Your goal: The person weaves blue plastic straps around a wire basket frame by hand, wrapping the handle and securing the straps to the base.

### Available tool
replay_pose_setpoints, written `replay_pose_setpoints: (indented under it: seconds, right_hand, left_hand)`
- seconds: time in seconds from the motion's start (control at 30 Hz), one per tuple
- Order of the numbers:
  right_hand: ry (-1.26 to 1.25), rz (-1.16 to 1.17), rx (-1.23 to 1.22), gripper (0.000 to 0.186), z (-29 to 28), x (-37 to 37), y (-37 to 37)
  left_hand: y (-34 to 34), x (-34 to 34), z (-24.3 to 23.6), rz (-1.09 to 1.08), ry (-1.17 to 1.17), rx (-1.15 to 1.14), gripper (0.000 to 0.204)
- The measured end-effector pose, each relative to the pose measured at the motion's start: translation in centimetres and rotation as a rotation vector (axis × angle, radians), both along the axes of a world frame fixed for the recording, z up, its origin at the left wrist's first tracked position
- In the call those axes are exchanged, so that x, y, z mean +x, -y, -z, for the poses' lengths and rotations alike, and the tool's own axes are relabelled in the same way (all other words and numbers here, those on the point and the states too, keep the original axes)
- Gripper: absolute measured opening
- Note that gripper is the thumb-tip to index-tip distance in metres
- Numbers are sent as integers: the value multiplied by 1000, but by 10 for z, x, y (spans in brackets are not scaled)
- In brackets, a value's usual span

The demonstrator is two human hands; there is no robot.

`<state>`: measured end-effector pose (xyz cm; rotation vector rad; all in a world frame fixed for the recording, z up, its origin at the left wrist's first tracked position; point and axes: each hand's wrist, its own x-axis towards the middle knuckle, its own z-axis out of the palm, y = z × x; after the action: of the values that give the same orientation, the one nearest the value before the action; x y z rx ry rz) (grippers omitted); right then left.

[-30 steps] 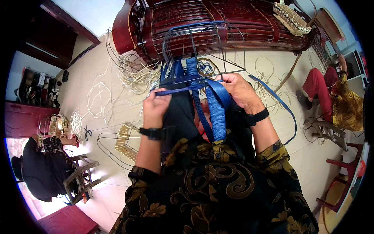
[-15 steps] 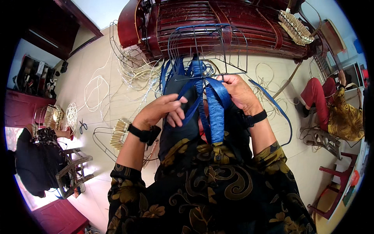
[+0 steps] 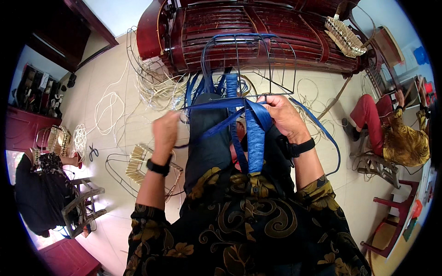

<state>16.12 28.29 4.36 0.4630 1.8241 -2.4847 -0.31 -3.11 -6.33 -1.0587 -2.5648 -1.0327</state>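
Note:
A dark wire basket frame (image 3: 268,60) stands over my knees, its far top edge wrapped in blue. From its near end, a wide blue wrapped band (image 3: 256,149) runs down toward my lap. My left hand (image 3: 165,133), smeared a little by motion, is closed left of the frame on a blue strip (image 3: 209,105), which stretches taut to the frame's near edge. With thumb and fingers, my right hand (image 3: 286,117) pinches the blue strip where it folds over the frame's near wire. The fingertips there are partly hidden.
Beyond the frame stands a dark red wooden bench (image 3: 216,23) bearing a woven basket (image 3: 345,37). Pale cane coils (image 3: 159,87) and a partly woven basket (image 3: 139,164) lie on the floor, with scissors (image 3: 93,152) farther left. People sit on stools at both sides.
My left hand has moved left, away from the frame, and closed, drawing the blue strip out straight. My right hand stays at the frame's near edge.

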Motion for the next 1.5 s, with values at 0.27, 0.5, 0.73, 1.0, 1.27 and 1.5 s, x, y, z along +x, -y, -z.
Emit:
replay_pose_setpoints:
  seconds: [0.27, 0.5, 0.73, 1.0, 1.27, 1.5]
  right_hand:
    - [47, -29, 3, 6, 9, -12, 11]
    - [14, -105, -9, 10, 17, -18, 16]
    - [-3, -113, 40, 9, 17, -15, 15]
    - [6, -109, -8, 8, 8, -9, 14]
    - [-15, -36, 4, 9, 10, 8, -9]
    - [13, 23, -10, 13, 16, 2, -5]
  left_hand:
    - [142, -14, 41, -757, 1052, 388, 30]
    - [7, 20, -37, -36, 228, 36, 42]
    - [-83, 52, -70, 310, 340, 298, 51]
    - [-109, 42, -73, 354, 211, 63, 22]
    - [66, -6, 47, -275, 116, -99, 18]
    - [248, -36, 36, -769, -138, -344, 20]
